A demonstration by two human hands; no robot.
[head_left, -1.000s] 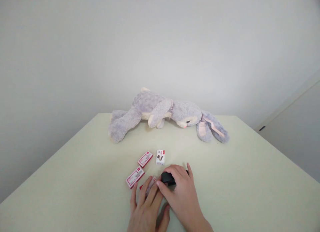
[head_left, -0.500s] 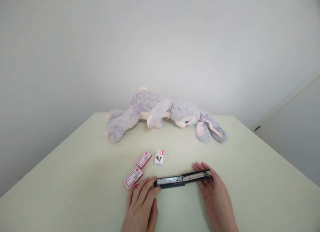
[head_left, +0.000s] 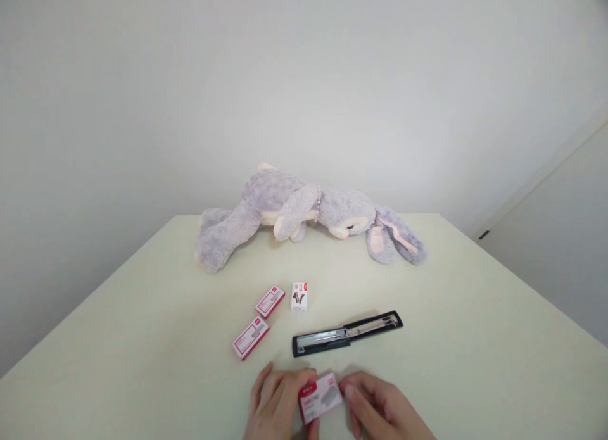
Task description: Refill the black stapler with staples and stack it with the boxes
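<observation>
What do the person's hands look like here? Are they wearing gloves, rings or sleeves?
Both hands are bare. The left hand and the right hand show no gloves, and no rings or watch can be seen on the parts in view. No sleeve shows either: the picture cuts off at the lower edge about where the wrists begin. The fingernails look short and unpainted.

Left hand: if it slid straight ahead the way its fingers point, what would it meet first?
Probably the opened black stapler. The left hand holds a red-and-white staple box together with the right hand, fingers pointing away and slightly right. Depth is unclear, so it might pass just left of the stapler's near end.
</observation>
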